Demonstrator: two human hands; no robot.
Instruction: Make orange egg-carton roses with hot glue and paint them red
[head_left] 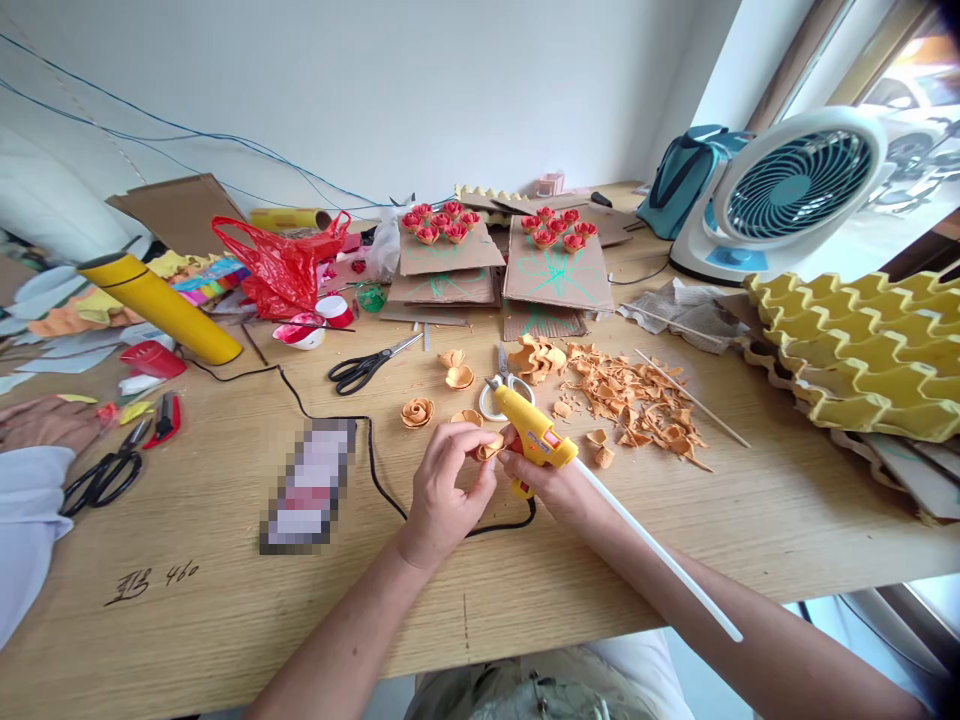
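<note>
Between the fingertips of my left hand (448, 490) is a small orange rolled petal piece (489, 449). My right hand (541, 478) is wrapped round a yellow glue gun (536, 430), and its fingertips meet the petal piece too. A long white glue stick (660, 550) sticks out of the gun's back over my right forearm. Just beyond my hands lie an orange rose (417, 412), cup-shaped orange petals (459, 376) and white-handled scissors (508, 394). Orange scraps (637, 395) are heaped to the right.
Black scissors (371, 368) and a blurred-out flat object (311, 485) lie left of my hands. Red flowers (442, 222) stand on cardboard (559, 275) at the back. Yellow egg trays (862, 350) and a fan (799, 190) are on the right. A person's white sleeve (30, 530) shows at far left.
</note>
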